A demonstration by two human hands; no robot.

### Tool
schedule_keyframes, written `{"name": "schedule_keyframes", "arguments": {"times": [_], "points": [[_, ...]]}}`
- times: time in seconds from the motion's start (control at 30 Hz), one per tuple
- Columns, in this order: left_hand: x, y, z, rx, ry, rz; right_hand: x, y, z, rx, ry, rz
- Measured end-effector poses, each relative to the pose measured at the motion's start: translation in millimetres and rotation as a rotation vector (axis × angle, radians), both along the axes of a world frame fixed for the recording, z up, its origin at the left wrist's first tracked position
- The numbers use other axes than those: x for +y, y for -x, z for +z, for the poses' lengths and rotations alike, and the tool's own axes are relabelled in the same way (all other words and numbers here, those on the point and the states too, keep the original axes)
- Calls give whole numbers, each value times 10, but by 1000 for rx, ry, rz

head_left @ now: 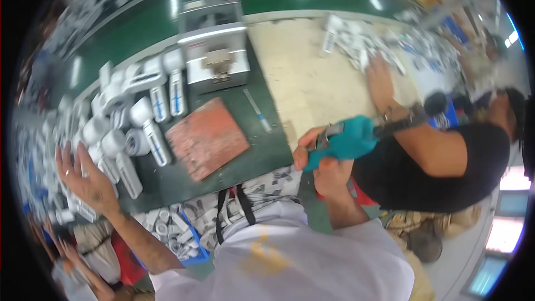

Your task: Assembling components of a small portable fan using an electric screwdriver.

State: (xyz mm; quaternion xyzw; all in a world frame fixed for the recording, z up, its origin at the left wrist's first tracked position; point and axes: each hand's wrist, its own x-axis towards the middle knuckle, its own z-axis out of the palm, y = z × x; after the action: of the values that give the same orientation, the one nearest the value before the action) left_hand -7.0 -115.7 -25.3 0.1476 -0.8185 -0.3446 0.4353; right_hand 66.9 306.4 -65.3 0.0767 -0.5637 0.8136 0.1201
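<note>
My right hand [329, 170] is wrapped round the grip of a teal power tool [351, 139], held up over the right end of the bench. The tool's dark front part points right, and motion blur hides its tip. At the left, my left hand [86, 181] is open with its fingers spread, and a ring shows on one finger. It hovers beside a heap of white plastic device housings [111, 139] with round heads and straight handles, holding nothing. Whether it touches any of them I cannot tell. Between my hands a worn reddish square pad [207, 139] lies on the dark green bench.
A metal machine [214, 44] stands behind the pad, with a thin blue-and-white stick [257, 111] right of it. A co-worker's hand [380, 81] reaches toward small white parts [362, 42] on a cream board [301, 61]. Below the bench sits a blue crate [198, 245] of parts.
</note>
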Motion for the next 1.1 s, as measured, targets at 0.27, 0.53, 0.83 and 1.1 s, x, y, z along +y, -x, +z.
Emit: {"name": "schedule_keyframes", "arguments": {"times": [0.27,0.53,0.83,1.1], "points": [[3527,985,-42,-216,-57,-1290,486,-208,149,17,-29,-239],[5008,2045,-936,-384,381,-887,594,-354,268,-54,-72,-214],[4304,1738,-666,-215,234,-1088,864,-303,115,-33,-82,-303],[2424,367,-46,-451,216,-1078,512,116,338,-98,-268,-256]]}}
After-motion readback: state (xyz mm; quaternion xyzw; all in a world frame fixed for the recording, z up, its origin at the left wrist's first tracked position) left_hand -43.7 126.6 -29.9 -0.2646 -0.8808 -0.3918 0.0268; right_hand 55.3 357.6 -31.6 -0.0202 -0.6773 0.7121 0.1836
